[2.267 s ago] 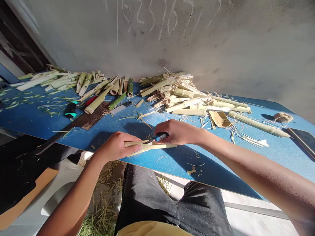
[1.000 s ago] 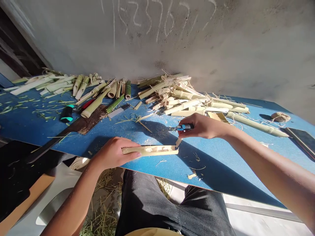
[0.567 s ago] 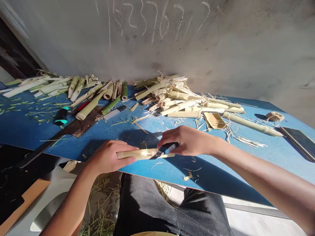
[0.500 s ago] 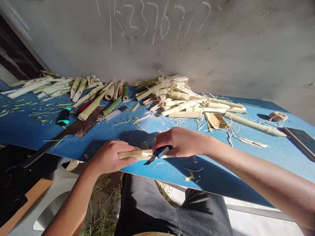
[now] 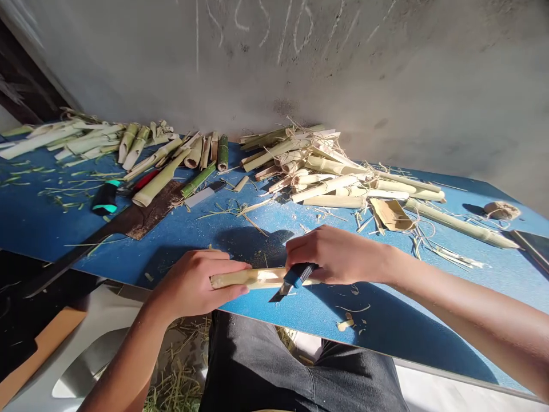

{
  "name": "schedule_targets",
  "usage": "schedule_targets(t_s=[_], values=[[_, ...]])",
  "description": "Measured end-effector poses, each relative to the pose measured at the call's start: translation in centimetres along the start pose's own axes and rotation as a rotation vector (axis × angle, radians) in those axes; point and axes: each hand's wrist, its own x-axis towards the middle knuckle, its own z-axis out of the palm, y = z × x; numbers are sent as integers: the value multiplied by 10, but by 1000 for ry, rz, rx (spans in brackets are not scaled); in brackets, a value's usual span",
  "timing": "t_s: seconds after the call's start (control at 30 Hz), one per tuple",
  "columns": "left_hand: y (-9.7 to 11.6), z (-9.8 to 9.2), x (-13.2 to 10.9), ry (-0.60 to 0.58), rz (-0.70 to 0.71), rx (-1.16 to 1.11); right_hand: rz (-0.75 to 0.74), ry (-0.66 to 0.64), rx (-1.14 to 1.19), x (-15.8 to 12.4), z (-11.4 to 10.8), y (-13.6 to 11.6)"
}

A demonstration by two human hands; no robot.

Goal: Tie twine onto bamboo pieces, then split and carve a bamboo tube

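Observation:
My left hand (image 5: 201,283) grips the left end of a pale bamboo piece (image 5: 257,278), thumb in front and fingers behind. The piece lies roughly level near the front edge of the blue table. My right hand (image 5: 319,254) is closed on a blue and black utility knife (image 5: 298,276). Its dark blade (image 5: 281,293) points down and to the left, against or just in front of the bamboo; contact is hard to tell. Part of the bamboo's right end is hidden behind the knife and right hand.
A heap of split bamboo (image 5: 326,166) lies by the wall, with more pieces (image 5: 86,137) at the left. A large cleaver (image 5: 148,214), a black and turquoise object (image 5: 105,197), a small knife (image 5: 201,195) and a stone (image 5: 501,210) rest on the blue table (image 5: 257,306).
My right hand and the knife have moved right along the bamboo, uncovering more of it. The whole view has also shifted a little.

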Motion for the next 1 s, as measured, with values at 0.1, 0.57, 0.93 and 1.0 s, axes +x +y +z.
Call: schedule_targets(t_s=[0.1,0.57,0.93,1.0], values=[[0,1,-2,35,7,11,62,15,96,-19,-2,3],[-4,4,-6,132,71,90,1066,343,-351,-201,-12,72],[-2,4,-6,151,35,152,1173,349,-581,-113,1,44],[-3,4,-6,140,35,154,1136,315,-630,-106,1,43]])
